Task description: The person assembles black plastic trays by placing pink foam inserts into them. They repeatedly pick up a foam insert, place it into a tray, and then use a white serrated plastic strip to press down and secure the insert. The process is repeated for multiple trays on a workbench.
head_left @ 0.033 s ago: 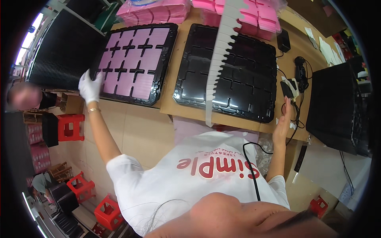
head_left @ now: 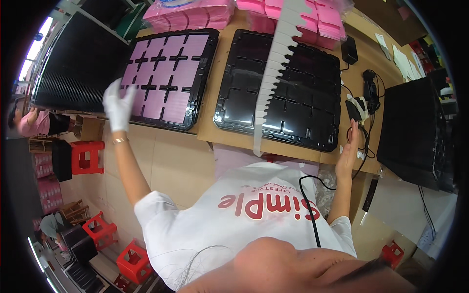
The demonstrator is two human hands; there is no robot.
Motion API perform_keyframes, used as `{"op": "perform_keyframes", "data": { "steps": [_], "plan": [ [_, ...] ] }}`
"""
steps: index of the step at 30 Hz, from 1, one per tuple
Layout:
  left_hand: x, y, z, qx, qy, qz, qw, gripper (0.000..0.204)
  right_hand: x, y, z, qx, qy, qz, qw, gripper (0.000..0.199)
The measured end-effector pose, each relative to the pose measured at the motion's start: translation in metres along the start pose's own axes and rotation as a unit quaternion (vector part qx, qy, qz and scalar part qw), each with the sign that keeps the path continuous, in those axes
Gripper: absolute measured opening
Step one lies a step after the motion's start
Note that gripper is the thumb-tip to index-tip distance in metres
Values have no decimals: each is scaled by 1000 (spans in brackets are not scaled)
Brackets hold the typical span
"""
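Note:
Beside the left edge of a black compartment tray (head_left: 213,49) is my left hand (head_left: 118,107), in a white glove, with its fingers apart and nothing in them. Pink sheets (head_left: 163,75) show in that tray's compartments. My right hand (head_left: 348,149), bare and seen edge-on, has its fingers stretched out beside the table's right front, close to black cables (head_left: 364,134). Between my hands lies a second black tray (head_left: 303,107), with no pink sheets visible in it. A pale grey strip with a toothed edge (head_left: 268,80) crosses in front of this tray and hides part of it.
Stacked black trays (head_left: 73,63) stand at the far left. Pink stacks in clear plastic (head_left: 190,17) sit at the back. On the right are a black box-like stack (head_left: 413,132) and a small black adapter (head_left: 349,50). Red stools (head_left: 88,157) and another person (head_left: 36,122) are at left.
My left hand has shifted slightly right, toward me, along the pink-filled tray's edge. My right hand stays in place. The person at left has straightened, and the toothed strip's upper end has swung right.

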State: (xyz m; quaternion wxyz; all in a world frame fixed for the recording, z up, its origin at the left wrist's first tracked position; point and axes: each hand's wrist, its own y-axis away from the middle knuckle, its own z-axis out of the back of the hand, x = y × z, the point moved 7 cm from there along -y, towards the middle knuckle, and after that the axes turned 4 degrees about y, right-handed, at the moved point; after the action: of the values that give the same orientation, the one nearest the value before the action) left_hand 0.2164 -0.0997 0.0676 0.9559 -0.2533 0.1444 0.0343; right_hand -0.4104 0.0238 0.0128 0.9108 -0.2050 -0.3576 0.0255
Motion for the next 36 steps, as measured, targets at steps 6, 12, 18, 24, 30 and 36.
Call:
{"op": "perform_keyframes", "data": {
  "steps": [6, 12, 18, 24, 30, 36],
  "plan": [
    [-166, 84, -53, 236, -10, -221, 946, 57, 18, -2, -12, 24, 20, 57, 998, 62],
    [-159, 75, -66, 186, -4, -224, 957, 62, 27, -7, -13, 47, 31, 79, 995, 60],
    [-162, 93, -65, 152, -32, -192, 969, 59, 12, 2, -10, 42, 4, 48, 998, 58],
    [-162, 83, -63, 110, -19, -216, 970, 50, 23, -6, -12, 56, -19, 72, 996, 58],
    [-183, 37, -41, 79, -58, -152, 984, 30, 12, -3, -3, 31, -49, 38, 998, 59],
    [-97, -57, -187, -15, -134, -400, 907, 40, 42, -20, -15, 51, -68, 105, 991, 57]
  ]
}}
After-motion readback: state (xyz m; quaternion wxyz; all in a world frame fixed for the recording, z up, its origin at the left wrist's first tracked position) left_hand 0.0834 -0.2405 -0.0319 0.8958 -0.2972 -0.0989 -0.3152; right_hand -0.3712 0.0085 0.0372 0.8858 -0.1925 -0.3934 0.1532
